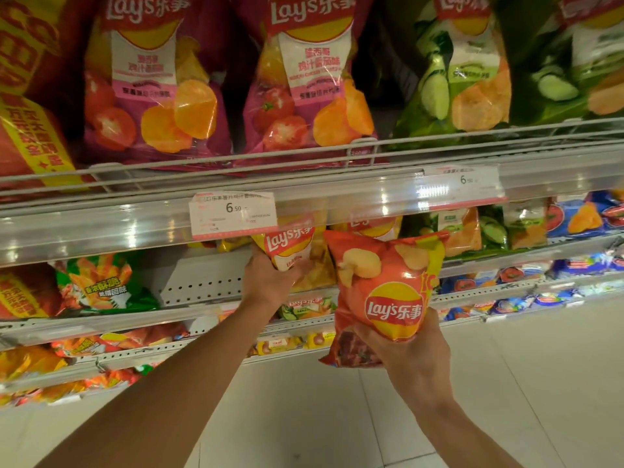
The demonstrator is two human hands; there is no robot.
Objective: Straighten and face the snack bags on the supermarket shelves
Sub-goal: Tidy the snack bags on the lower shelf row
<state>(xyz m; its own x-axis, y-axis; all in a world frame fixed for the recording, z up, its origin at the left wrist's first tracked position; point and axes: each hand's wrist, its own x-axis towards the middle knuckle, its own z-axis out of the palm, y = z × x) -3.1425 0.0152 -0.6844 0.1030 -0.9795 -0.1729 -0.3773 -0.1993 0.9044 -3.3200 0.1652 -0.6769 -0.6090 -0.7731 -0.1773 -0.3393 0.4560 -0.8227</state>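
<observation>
The left hand (270,282) had its grip closed from below around the lower part of a yellow, glossy Lay's crisp bag (292,246) standing on the second shelf, just behind the clear plastic price rail (101,228). The right hand (410,349) held a red, puffed foil Lay's crisp bag (388,285) clear of the shelf, fingers curled round its lower end and logo, front panel facing outward; the bag stood tilted, its top leaning towards the shelf edge.

Risks noted: the red bag was gripped at one end only, so it could, in my judgement, swing or slip as it is carried in. The overhanging price rail and the white paper price tag (233,214) sat directly above the left grip; a bag raised carelessly could catch them and knock the tag loose. Squeezing either bag hard could crush the contents.

Surroundings: above both grips, large pink tomato-flavour bags (304,86) and green cucumber-flavour bags (462,72) stood behind a white wire shelf guard (236,167). Left of the left grip lay a green-and-orange snack bag (101,282) beside a bare perforated shelf back (202,278). Right of the right grip, smaller green and blue bags (580,217) crowded the shelf, limiting room there.
</observation>
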